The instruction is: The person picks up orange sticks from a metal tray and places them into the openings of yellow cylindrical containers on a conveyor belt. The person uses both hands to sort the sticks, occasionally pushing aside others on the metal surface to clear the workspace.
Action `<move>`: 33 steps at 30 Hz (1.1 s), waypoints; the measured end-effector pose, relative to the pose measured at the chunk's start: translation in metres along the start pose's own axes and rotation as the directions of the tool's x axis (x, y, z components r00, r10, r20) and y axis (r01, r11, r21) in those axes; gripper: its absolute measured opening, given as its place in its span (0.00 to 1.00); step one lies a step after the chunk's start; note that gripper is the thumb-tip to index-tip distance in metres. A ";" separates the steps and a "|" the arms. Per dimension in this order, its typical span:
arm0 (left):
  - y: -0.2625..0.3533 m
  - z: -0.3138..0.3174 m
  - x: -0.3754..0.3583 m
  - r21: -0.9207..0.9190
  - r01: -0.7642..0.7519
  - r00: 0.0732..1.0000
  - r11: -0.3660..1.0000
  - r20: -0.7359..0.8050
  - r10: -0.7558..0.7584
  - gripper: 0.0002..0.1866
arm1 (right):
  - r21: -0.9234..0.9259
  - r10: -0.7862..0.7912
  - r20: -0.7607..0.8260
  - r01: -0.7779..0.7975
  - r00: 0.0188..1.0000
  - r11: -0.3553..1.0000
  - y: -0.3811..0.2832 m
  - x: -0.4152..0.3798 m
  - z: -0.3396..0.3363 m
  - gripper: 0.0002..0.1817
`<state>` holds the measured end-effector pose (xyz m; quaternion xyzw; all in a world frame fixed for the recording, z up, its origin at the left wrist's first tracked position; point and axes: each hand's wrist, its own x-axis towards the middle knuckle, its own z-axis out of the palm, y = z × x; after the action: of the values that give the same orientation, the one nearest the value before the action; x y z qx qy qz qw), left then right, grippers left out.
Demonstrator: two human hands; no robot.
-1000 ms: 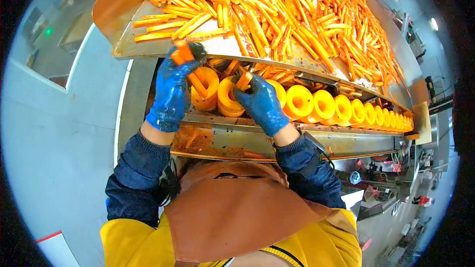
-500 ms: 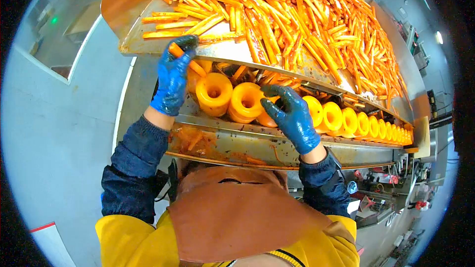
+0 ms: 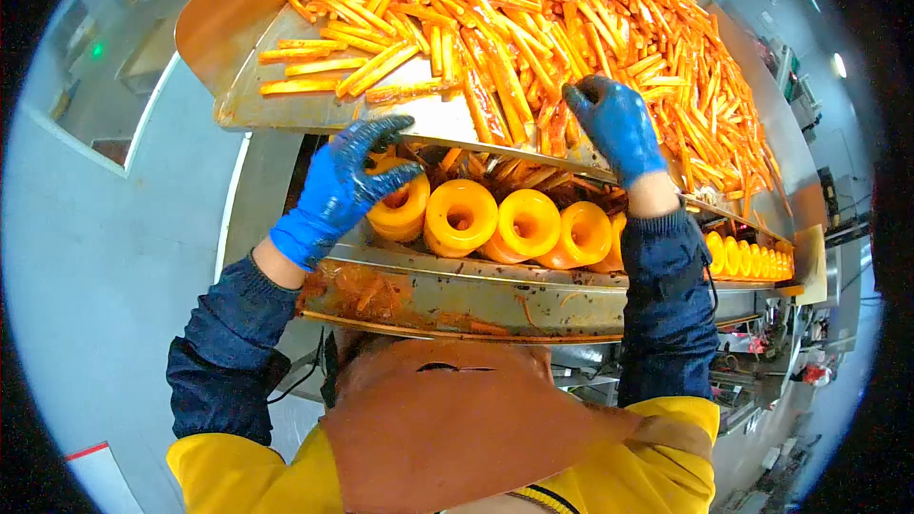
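Note:
My left hand point(image 3: 345, 186), in a wet blue glove, has its thumb and fingers apart around the leftmost yellow funnel-shaped cup point(image 3: 403, 200). Nothing shows between those fingers. Farther up on the right, my right hand point(image 3: 621, 128), also gloved in blue, reaches over the front edge of the tray with bent, slightly parted fingers. Its fingertips lie at the sauce-coated orange sticks point(image 3: 514, 67); no held stick can be made out. More yellow cups point(image 3: 461, 217) with round holes stand in a row below the tray, and my right forearm hides some of them.
The metal tray point(image 3: 276, 112) carries the heap of sticks and ends in a raised brown side at the left. Loose sticks lie behind the cups. A stained metal ledge point(image 3: 457, 286) runs along the near side. Machinery and other equipment stand at far right.
My left hand has moved down and no longer shows the orange stick it held. My right hand has left the cups and moved up and right to the heap.

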<state>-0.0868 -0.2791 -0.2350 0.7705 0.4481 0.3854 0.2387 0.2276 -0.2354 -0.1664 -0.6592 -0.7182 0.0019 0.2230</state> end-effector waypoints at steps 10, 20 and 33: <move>-0.042 0.020 0.107 0.580 -0.223 0.950 0.784 0.309 0.042 0.28 | -0.175 -0.022 0.312 0.081 0.950 0.981 0.012 0.020 0.035 0.32; -0.044 -0.011 0.100 0.212 -0.311 0.950 0.926 0.110 0.294 0.19 | -0.210 0.100 0.417 -0.011 0.903 0.978 0.043 0.019 0.004 0.30; -0.069 -0.021 0.071 0.496 -0.114 0.989 0.861 -0.023 0.144 0.13 | 0.996 0.215 0.091 -0.091 0.972 -0.011 -0.053 -0.068 0.034 0.18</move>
<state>-0.1168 -0.1830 -0.2448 0.8223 0.4860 0.2959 -0.0055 0.1686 -0.2966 -0.2024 -0.3844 -0.4209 0.5011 0.6512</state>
